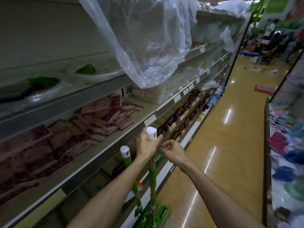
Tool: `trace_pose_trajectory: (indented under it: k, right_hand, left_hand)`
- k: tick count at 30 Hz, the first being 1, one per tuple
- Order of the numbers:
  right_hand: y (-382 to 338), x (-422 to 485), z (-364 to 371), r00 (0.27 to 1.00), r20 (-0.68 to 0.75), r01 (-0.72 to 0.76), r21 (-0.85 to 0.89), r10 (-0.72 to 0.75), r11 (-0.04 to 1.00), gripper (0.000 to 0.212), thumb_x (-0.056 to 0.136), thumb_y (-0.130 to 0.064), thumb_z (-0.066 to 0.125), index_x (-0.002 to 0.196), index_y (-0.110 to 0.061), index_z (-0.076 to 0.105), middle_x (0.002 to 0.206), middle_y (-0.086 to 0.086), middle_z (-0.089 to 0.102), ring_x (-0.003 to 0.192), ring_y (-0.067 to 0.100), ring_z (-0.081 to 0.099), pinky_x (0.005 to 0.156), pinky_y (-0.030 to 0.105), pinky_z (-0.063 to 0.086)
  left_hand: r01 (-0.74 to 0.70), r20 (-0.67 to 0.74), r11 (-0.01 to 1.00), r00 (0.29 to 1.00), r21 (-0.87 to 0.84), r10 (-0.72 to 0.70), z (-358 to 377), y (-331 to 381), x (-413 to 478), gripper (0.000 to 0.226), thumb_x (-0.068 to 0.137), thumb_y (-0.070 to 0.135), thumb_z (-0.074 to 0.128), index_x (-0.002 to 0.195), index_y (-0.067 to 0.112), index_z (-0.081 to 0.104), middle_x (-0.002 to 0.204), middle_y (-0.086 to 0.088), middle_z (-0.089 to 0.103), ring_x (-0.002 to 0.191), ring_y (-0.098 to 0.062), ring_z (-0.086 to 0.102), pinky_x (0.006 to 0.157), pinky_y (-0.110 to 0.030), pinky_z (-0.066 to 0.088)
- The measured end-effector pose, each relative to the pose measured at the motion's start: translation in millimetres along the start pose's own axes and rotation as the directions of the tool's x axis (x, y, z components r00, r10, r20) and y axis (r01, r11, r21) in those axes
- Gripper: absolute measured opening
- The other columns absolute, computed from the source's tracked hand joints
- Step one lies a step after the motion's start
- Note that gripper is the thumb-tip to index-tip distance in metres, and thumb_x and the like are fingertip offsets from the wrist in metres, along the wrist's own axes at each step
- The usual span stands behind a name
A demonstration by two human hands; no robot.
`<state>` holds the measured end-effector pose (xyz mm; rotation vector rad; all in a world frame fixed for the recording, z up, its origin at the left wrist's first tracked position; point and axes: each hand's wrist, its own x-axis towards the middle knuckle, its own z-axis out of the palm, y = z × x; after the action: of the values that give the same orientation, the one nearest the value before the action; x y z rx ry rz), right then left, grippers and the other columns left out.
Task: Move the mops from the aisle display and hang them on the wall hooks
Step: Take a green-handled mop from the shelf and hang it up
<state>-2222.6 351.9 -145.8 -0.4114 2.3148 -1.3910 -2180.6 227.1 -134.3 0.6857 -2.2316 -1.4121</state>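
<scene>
Two green-handled mops with white end caps stand upright against the shelf front at the bottom centre. My left hand (pixel 146 143) is closed around the top of the nearer mop (pixel 152 181), just under its white cap. The second mop (pixel 131 176) stands free to its left, its cap lower. Both green mop heads (pixel 153 218) rest on the floor. My right hand (pixel 172 151) hovers just right of the held handle, fingers loosely curled, holding nothing. No wall hooks are in view.
Long store shelving (pixel 92 162) runs along the left, stocked with pink packets (pixel 105 116) and draped with clear plastic sheeting (pixel 148 46). A glossy tan aisle floor (pixel 230 145) stretches ahead. On the right stands a display of colourful goods (pixel 286 145). Litter lies at the far end.
</scene>
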Motion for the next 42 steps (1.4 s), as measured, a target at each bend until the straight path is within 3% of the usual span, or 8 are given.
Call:
trace_pose_trajectory:
  k: [2,8,13,15,17,24,34,42]
  right_hand:
    - [-5.7,-2.9,0.7,0.999,0.054,0.01,-0.018,-0.009,1.0,0.024,0.09,-0.022,0.074,0.107,-0.018,0.058,0.092,0.002,0.065,0.086,0.017,0.063,0.074,0.033,0.053]
    - [-24.7,-7.1,2.3,0.986,0.157,0.07,-0.048,-0.062,0.996,0.045,0.082,-0.027,0.081,0.118,-0.016,0.055,0.11,0.007,0.065,0.1,0.024,0.067,0.093,0.045,0.057]
    - [-44.3,-15.2,6.2,0.971,0.119,0.189,0.162,-0.209,0.969,0.035,0.084,-0.034,0.08,0.109,-0.013,0.066,0.098,0.004,0.069,0.089,0.017,0.068,0.082,0.035,0.054]
    - [-53.7,-18.7,10.4,0.961,0.115,0.206,0.311,-0.251,0.928,0.009,0.093,-0.018,0.071,0.092,-0.009,0.069,0.071,0.007,0.064,0.063,0.02,0.063,0.068,0.039,0.053]
    - [-61.6,-21.8,16.5,0.967,0.082,0.194,0.376,-0.241,0.906,0.016,0.095,-0.008,0.065,0.079,-0.012,0.067,0.054,0.004,0.052,0.047,0.019,0.048,0.054,0.036,0.042]
    - [-76.9,-38.1,28.9,0.974,0.081,0.163,0.395,-0.21,0.904,0.019,0.094,-0.006,0.063,0.077,-0.014,0.064,0.05,0.001,0.045,0.044,0.017,0.041,0.045,0.028,0.037]
    - [-101.5,-62.7,71.6,0.933,0.257,0.163,0.318,-0.251,0.934,0.007,0.083,-0.015,0.067,0.077,-0.013,0.064,0.042,-0.008,0.046,0.04,0.015,0.042,0.051,0.031,0.036]
    - [-132.6,-139.6,124.4,0.754,0.525,0.251,0.326,-0.395,0.911,0.011,0.091,-0.025,0.07,0.083,-0.017,0.071,0.056,-0.007,0.058,0.058,0.016,0.054,0.064,0.033,0.044]
  left_hand:
    - [-0.067,-0.003,0.998,0.998,-0.019,0.067,-3.1,22.6,6.3,0.041,0.084,0.036,0.078,0.113,0.015,0.056,0.101,-0.006,0.065,0.098,-0.025,0.061,0.077,-0.035,0.05]
    - [-0.284,-0.06,0.956,0.958,-0.078,0.279,-34.7,104.5,18.3,0.04,0.081,0.038,0.078,0.104,0.016,0.054,0.082,-0.002,0.067,0.063,-0.022,0.071,0.059,-0.038,0.06]
    - [-0.332,0.039,0.9,0.933,-0.281,0.357,-66.4,158.8,17.9,0.047,0.085,0.031,0.077,0.111,-0.001,0.054,0.084,-0.024,0.069,0.055,-0.03,0.07,0.054,-0.046,0.062]
    - [-0.323,0.035,0.884,0.934,-0.338,0.355,-76.9,171.7,13.7,0.043,0.086,0.029,0.077,0.109,0.001,0.054,0.08,-0.021,0.069,0.054,-0.028,0.069,0.054,-0.044,0.062]
    - [-0.294,0.039,0.865,0.94,-0.406,0.338,-83.1,176.1,9.6,0.04,0.086,0.028,0.079,0.106,0.007,0.051,0.073,-0.013,0.066,0.052,-0.024,0.066,0.054,-0.043,0.061]
    - [-0.282,0.042,0.783,0.93,-0.555,0.365,-95.6,172.3,-8.2,0.049,0.089,0.029,0.077,0.121,0.002,0.051,0.066,-0.004,0.057,0.043,-0.022,0.056,0.044,-0.03,0.048]
    - [-0.379,-0.236,0.792,0.925,-0.479,0.299,-140.4,161.9,-48.6,0.026,0.095,0.018,0.068,0.108,0.0,0.054,0.057,-0.004,0.053,0.033,-0.02,0.044,0.037,-0.025,0.038]
    - [-0.409,-0.497,0.848,0.842,-0.335,0.21,-216.3,160.6,-136.2,0.016,0.096,0.016,0.066,0.101,0.007,0.054,0.059,-0.004,0.052,0.035,-0.021,0.045,0.039,-0.026,0.037]
